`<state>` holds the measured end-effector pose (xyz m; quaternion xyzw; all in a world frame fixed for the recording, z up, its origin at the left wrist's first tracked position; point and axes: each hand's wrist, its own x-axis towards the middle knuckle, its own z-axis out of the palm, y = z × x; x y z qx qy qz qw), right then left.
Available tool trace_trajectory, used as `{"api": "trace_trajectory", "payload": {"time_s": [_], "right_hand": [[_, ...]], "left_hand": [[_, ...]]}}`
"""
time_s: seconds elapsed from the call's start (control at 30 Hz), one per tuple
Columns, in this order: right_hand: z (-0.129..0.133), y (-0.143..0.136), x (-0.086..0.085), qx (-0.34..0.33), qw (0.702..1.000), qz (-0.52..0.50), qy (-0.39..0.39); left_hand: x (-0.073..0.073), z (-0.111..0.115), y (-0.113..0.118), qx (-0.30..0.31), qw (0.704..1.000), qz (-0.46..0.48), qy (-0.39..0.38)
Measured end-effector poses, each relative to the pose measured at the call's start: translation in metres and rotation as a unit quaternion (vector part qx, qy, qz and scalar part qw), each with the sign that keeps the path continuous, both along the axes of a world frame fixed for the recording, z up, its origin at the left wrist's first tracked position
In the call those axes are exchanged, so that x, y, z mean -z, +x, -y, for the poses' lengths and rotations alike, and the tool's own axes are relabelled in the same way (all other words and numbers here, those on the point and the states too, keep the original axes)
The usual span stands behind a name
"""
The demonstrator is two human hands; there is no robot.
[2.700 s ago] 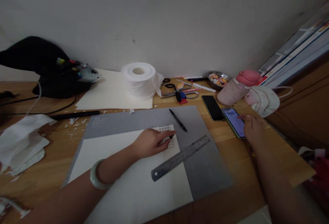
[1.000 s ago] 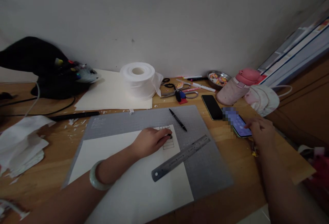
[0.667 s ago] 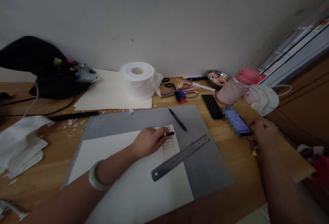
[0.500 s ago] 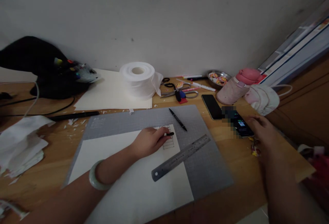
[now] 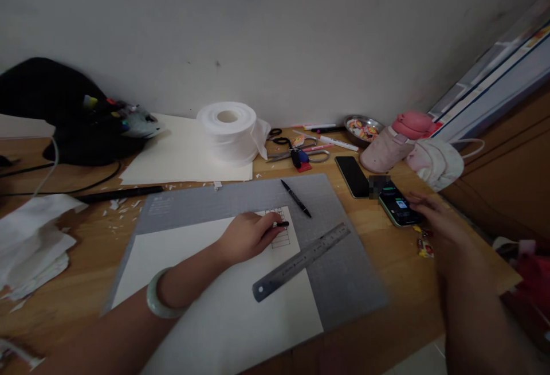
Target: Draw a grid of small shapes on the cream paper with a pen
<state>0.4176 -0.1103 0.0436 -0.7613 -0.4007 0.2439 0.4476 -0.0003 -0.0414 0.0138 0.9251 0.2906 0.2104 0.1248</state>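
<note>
Lower centre of frame: white sheet (image 5: 197,317); ruler (image 5: 296,264) across its right edge. Centre: left hand (image 5: 244,239), thumb and finger pinching black stub (image 5: 282,223) at inked grid (image 5: 281,240). Right of frame: right hand (image 5: 439,221), fingers loosely extended, contact unclear. Just leftward, nearer this hand: lit phone (image 5: 397,206), long axis upper left to lower right. Beyond: dark phone (image 5: 352,176).

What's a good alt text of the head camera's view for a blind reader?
The left hand holds a black object over a drawn grid on white paper; the right hand is beside a lit smartphone. A metal ruler lies nearby.
</note>
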Motion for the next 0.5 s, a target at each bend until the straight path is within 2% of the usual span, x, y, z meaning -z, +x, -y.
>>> {"api": "trace_trajectory", "payload": {"time_s": [0.07,0.2,0.5], "right_hand": [[-0.002,0.000,0.001,0.019,0.998,-0.062,-0.018],[-0.008,0.006,0.005,0.032,0.996,-0.079,-0.023],[-0.009,0.012,0.011,0.016,0.998,-0.054,-0.033]], "left_hand": [[0.000,0.000,0.000,-0.001,1.000,0.002,-0.005],[0.000,0.000,0.000,-0.003,1.000,0.001,-0.005],[-0.001,-0.001,-0.001,-0.004,1.000,-0.012,-0.014]]}}
